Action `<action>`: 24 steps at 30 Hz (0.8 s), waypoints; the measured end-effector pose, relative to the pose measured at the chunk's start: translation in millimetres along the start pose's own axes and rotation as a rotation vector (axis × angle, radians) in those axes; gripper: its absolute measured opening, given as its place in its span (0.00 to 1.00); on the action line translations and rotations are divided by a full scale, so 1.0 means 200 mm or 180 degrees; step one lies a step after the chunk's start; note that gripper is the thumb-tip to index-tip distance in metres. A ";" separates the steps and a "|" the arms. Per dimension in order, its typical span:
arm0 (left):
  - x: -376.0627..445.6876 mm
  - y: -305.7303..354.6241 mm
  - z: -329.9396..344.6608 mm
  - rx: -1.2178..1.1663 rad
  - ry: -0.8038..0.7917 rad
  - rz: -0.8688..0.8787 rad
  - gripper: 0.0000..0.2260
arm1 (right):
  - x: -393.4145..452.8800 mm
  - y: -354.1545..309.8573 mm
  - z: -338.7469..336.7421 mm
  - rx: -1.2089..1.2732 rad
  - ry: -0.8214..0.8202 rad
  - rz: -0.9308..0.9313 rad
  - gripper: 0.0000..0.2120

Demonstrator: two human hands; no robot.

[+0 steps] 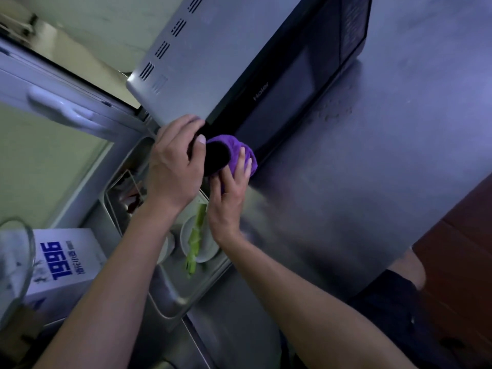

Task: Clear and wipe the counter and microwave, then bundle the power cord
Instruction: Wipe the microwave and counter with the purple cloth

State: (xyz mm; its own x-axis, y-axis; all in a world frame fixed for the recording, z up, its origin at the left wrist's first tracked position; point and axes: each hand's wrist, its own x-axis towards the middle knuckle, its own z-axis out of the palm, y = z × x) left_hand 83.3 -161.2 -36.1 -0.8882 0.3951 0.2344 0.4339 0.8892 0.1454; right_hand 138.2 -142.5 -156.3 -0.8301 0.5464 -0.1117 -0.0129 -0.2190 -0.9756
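Note:
The microwave [202, 62] has a silver casing and a black door, and it stands on the steel counter [372, 169]. My left hand [173, 161] grips its near corner, fingers over the silver edge and thumb on a black rounded shape [217, 159]. Blur keeps me from telling whether that shape belongs to the microwave. My right hand [230, 193] presses a purple cloth [239, 150] against the same corner, low on the door, with the cloth bunched around the black shape. No power cord is in sight.
Below my arms a sink [170, 296] holds white plates [191, 235] and green vegetable strips [195, 235]. At the left stand a white box printed "1996" [66, 259] and a glass bowl [13, 265]. Water drops [332, 113] dot the counter by the door.

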 end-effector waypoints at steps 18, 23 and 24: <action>0.53 0.34 0.22 0.0178 -0.0075 0.0269 0.17 | 0.70 -0.01 -0.33 -0.0123 0.0568 -0.0119 0.44; 0.83 0.55 0.33 0.0219 -0.0124 0.0305 0.18 | 1.19 -0.10 -0.64 -0.0183 0.0420 -0.0056 0.40; 0.89 0.60 0.35 0.0223 -0.0136 0.0333 0.18 | 1.27 -0.12 -0.69 -0.0253 0.0398 -0.0039 0.40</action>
State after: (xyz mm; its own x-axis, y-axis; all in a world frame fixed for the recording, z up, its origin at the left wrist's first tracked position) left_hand -33.3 31.3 -44.4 -0.8449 0.4947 0.2035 0.5142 0.8559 0.0545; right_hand 4.7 113.7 -187.3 -0.7541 0.6462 -0.1174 0.0257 -0.1496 -0.9884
